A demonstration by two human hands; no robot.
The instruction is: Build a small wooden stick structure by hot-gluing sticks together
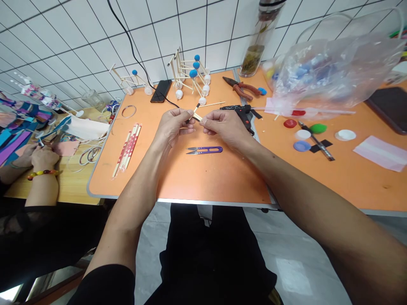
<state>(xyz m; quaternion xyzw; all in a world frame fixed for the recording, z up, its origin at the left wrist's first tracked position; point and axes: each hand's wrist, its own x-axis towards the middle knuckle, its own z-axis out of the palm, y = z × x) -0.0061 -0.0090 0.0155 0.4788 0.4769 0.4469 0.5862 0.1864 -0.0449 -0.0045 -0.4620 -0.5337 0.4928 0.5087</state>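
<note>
Over the orange table, both my hands meet around a small group of pale wooden sticks [197,116], one with a black end. My left hand [173,126] pinches them from the left between thumb and fingers. From the other side, the thumb and forefinger of my right hand [225,127] grip the right end. How the sticks are joined, if at all, is too small to tell. Purple thread snips [205,150] lie just below my hands. Behind them stand stick frames [187,76] with blue balls and white round feet. A black glue gun [240,113] lies beyond my right hand.
Wrapped chopsticks [128,148] and a phone [161,91] lie to the left. Pliers [241,88], a glass bottle [256,46], a clear plastic bag [333,72], coloured caps [302,146] and a pen [317,142] sit rightward. At far left, a co-worker's hands [44,157] work at another table.
</note>
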